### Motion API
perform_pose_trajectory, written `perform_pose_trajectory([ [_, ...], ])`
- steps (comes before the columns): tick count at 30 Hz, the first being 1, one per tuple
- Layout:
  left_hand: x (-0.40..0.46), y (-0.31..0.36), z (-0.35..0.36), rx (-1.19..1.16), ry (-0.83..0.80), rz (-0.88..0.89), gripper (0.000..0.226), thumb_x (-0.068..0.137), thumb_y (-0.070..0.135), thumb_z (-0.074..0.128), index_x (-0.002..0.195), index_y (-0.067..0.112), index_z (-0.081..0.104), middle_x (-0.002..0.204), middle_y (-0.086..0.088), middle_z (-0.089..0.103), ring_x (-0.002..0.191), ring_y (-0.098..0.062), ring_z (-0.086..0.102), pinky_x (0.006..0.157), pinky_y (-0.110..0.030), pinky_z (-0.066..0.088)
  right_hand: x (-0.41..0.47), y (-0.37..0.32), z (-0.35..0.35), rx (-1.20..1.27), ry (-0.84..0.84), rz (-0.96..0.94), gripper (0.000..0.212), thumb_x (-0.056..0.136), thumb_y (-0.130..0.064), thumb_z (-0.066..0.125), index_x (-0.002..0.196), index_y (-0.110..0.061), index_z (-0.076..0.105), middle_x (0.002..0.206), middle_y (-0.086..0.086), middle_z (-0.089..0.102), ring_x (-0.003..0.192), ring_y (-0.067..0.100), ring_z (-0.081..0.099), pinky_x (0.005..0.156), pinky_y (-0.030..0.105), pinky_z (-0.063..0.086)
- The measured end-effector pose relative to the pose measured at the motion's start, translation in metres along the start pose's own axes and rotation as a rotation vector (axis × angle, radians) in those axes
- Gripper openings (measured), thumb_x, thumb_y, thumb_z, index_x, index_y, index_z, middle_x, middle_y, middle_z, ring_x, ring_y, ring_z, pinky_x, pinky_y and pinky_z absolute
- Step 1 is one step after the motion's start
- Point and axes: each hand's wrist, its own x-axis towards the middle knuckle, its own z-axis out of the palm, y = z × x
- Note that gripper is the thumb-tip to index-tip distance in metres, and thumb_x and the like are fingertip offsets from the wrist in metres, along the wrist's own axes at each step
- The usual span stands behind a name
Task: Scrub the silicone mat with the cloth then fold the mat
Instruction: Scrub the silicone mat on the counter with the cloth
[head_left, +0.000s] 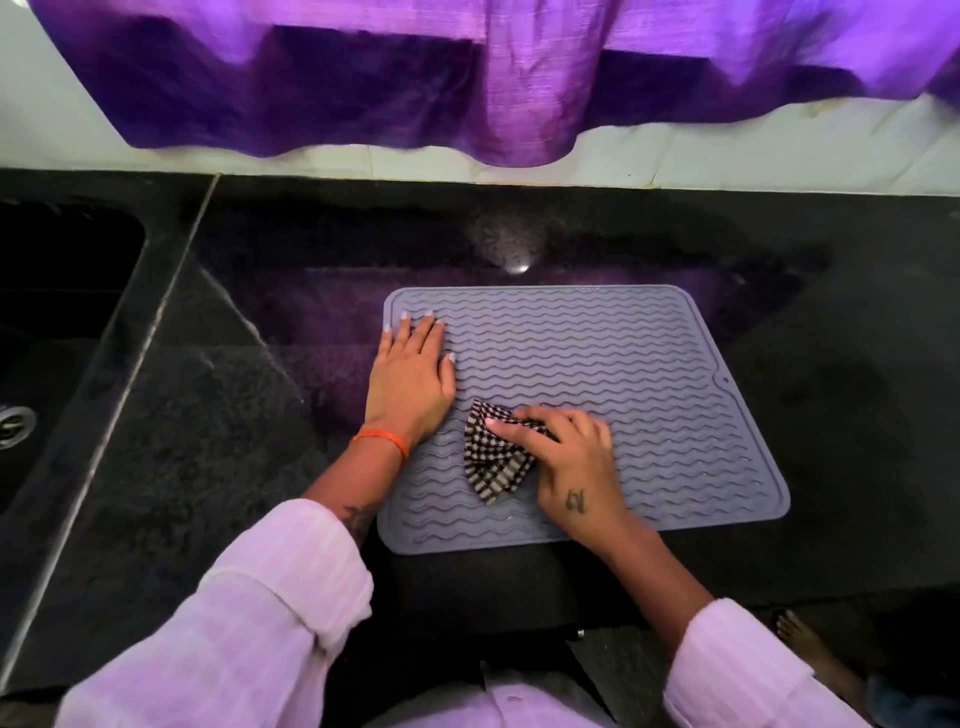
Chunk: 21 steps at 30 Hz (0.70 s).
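Observation:
A grey silicone mat (623, 374) with wavy ridges lies flat on the black stone counter (218, 467). My left hand (413, 379) rests palm down on the mat's left edge, fingers spread, holding nothing. My right hand (571, 462) presses a bunched brown-and-white checked cloth (493, 457) against the mat's lower left part, fingers closed over the cloth's upper edge. The cloth's lower folds fan out below my thumb.
A dark sink (57, 322) with a metal drain is set into the counter at the left. A purple curtain (467, 78) hangs over the white tiled wall behind. The counter's front edge runs just below the mat. A bare foot (810, 649) shows on the floor at lower right.

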Motion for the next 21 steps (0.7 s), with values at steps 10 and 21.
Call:
perform_pose_trajectory([
  [10,0.0,-0.001,-0.003,-0.049,0.018,-0.011,0.062,0.089,0.039,0.024,0.145,0.014,0.035,0.154,-0.003,0.03,0.144,-0.023,0.018,0.119,-0.034,0.002,0.037,0.011,-0.002,-0.014,-0.008,-0.03,0.064,0.073,-0.001,0.053,0.122,-0.042,0.058,0.119,-0.007,0.061,0.102,0.023,0.052,0.083,0.038,0.033],
  [21,0.001,-0.003,-0.001,-0.064,0.028,-0.005,0.051,0.097,0.032,0.036,0.144,0.015,0.036,0.153,-0.003,0.032,0.144,-0.023,0.02,0.12,-0.035,0.004,0.071,0.02,-0.026,0.386,-0.173,0.135,0.059,0.082,0.005,0.055,0.126,-0.035,0.055,0.121,-0.005,0.061,0.109,0.015,0.052,0.094,0.039,0.044],
])
